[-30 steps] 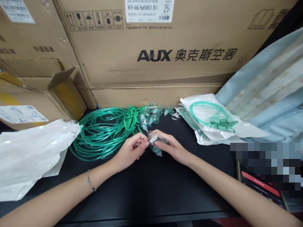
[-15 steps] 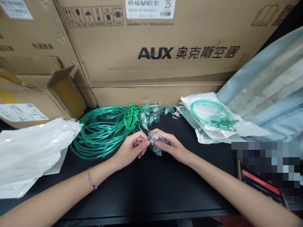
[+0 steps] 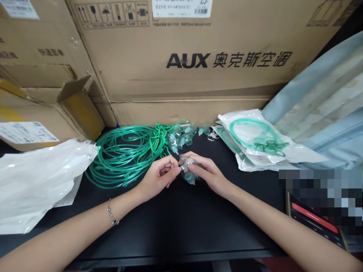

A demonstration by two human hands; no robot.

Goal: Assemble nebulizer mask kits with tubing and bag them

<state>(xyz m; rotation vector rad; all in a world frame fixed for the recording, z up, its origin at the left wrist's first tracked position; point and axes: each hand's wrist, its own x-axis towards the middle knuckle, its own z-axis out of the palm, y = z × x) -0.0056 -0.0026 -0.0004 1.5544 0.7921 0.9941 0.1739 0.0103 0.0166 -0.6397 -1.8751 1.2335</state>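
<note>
At one black table [image 3: 176,230], the left hand [image 3: 160,177] pinches one pale strip [image 3: 185,166], the right hand [image 3: 212,176] grips one clear mask [image 3: 189,176]

COLOUR AND PATTERN REFERENCE

Mask [image 3: 189,174]: transparent, green-tinted at its near end. Flat strip [image 3: 185,166]: silvery. Coiled tubing [image 3: 106,153]: translucent green. Straps [image 3: 160,140]: brighter green. Tabletop [image 3: 181,226]: black. Large carton [image 3: 181,83]: brown, black print (a fine mesh-patterned band crosses it low). Bag [image 3: 36,181]: white. Cloth [image 3: 326,102]: pale blue, cream with faint motifs.
</note>
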